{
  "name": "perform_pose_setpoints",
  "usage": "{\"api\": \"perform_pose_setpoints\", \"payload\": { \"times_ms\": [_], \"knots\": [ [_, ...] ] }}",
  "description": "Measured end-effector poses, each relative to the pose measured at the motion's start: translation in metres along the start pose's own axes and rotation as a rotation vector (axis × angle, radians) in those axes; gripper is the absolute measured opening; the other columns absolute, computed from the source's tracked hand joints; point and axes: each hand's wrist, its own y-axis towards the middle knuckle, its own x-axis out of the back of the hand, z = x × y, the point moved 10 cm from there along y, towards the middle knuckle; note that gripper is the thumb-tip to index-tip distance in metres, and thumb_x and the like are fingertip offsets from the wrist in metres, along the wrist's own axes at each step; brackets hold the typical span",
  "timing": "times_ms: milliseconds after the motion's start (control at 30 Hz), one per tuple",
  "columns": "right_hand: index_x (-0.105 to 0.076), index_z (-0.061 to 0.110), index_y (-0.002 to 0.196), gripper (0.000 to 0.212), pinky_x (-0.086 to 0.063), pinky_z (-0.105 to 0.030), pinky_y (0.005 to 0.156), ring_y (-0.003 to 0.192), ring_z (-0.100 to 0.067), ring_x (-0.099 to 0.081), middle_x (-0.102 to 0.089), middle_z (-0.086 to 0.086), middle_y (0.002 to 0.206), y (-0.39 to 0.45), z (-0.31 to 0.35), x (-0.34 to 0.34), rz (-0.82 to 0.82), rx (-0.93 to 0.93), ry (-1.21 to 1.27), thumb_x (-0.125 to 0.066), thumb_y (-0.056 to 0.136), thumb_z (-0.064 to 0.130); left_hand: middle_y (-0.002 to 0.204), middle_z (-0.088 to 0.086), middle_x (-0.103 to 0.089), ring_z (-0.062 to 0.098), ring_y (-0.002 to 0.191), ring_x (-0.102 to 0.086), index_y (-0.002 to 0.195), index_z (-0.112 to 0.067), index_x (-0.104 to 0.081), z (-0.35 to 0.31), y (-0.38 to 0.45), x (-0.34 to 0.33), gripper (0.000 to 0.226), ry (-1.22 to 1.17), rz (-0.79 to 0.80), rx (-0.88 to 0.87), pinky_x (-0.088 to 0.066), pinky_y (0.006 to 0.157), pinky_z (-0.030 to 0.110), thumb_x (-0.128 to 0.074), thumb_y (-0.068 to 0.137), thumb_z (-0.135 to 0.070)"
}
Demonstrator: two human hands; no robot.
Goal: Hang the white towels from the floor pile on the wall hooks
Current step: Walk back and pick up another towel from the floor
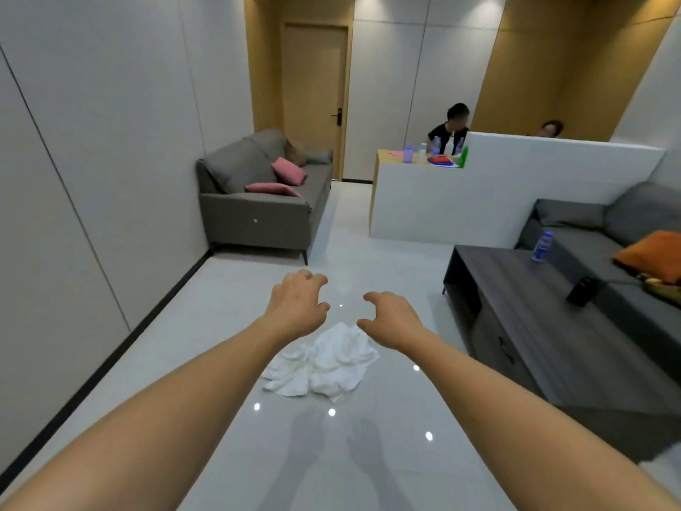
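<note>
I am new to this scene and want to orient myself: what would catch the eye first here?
First, the two bare arms reaching forward, left hand and right hand, fingers loosely curled and holding nothing. Just beneath them lies a crumpled pile of white towels on the glossy floor. At the left wall stands a grey sofa with pink cushions.

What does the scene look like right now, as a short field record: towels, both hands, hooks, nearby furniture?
towels: crumpled white cloth towels piled on the glossy pale floor, none lifted
left hand: left hand above the pile, fingers loosely curled, holding nothing
right hand: right hand likewise, holding nothing
hooks: none in view
nearby: dark wooden coffee table right of the pile; grey fabric sofa beyond
</note>
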Motion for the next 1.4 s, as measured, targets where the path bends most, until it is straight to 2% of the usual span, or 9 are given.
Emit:
{"api": "perform_pose_setpoints", "payload": {
  "times_ms": [267,400,700,1033,1233,1400],
  "knots": [
    [-0.042,0.019,0.145,0.061,-0.045,-0.039,0.101,0.129,-0.027,-0.047,-0.052,-0.006,0.140,0.093,-0.040,-0.101,0.169,-0.095,0.056,-0.061,0.090,0.035,0.140,0.003,-0.045,0.026,0.127,-0.040,0.138,-0.025,-0.046,0.068,0.074,-0.112,0.051,-0.023,0.217,0.045,-0.040,0.100,0.040,-0.057,0.089,-0.035],
    [-0.042,0.018,0.145,0.061,-0.044,-0.034,0.099,0.130,-0.024,-0.047,-0.051,-0.005,0.142,0.149,-0.059,-0.157,0.241,-0.126,0.104,-0.061,0.089,0.035,0.139,0.005,-0.046,0.027,0.127,-0.040,0.138,-0.023,-0.047,0.111,0.114,-0.163,0.051,-0.023,0.276,0.097,-0.041,0.098,0.040,-0.058,0.089,-0.034],
    [-0.043,0.014,0.145,0.063,-0.037,-0.030,0.103,0.134,-0.023,-0.044,-0.048,-0.004,0.147,0.309,-0.106,-0.277,0.471,-0.191,0.127,-0.063,0.090,0.035,0.135,0.005,-0.049,0.027,0.123,-0.044,0.137,-0.021,-0.049,0.226,0.209,-0.285,0.051,-0.065,0.472,0.310,-0.043,0.098,0.040,-0.059,0.088,-0.033],
    [-0.049,0.014,0.142,0.058,-0.039,-0.027,0.099,0.128,-0.021,-0.049,-0.056,-0.006,0.138,0.416,-0.096,-0.393,0.731,-0.252,0.129,-0.063,0.089,0.035,0.131,0.011,-0.052,0.028,0.116,-0.053,0.132,-0.015,-0.055,0.344,0.266,-0.378,0.047,-0.180,0.610,0.583,-0.042,0.093,0.032,-0.063,0.087,-0.030],
    [-0.057,0.014,0.135,0.050,-0.040,-0.026,0.097,0.124,-0.021,-0.054,-0.062,-0.006,0.131,0.457,-0.098,-0.492,0.790,-0.390,0.164,-0.065,0.088,0.032,0.127,0.014,-0.054,0.027,0.114,-0.052,0.131,-0.012,-0.055,0.412,0.273,-0.475,0.046,-0.279,0.735,0.660,-0.038,0.094,0.029,-0.065,0.088,-0.027],
    [-0.062,0.015,0.128,0.045,-0.041,-0.028,0.098,0.119,-0.020,-0.057,-0.063,-0.004,0.128,0.478,-0.110,-0.594,0.788,-0.587,0.206,-0.066,0.088,0.033,0.132,0.014,-0.053,0.026,0.116,-0.053,0.133,-0.012,-0.054,0.481,0.291,-0.575,0.047,-0.373,0.812,0.689,-0.039,0.092,0.026,-0.064,0.090,-0.027]
  ]
}}
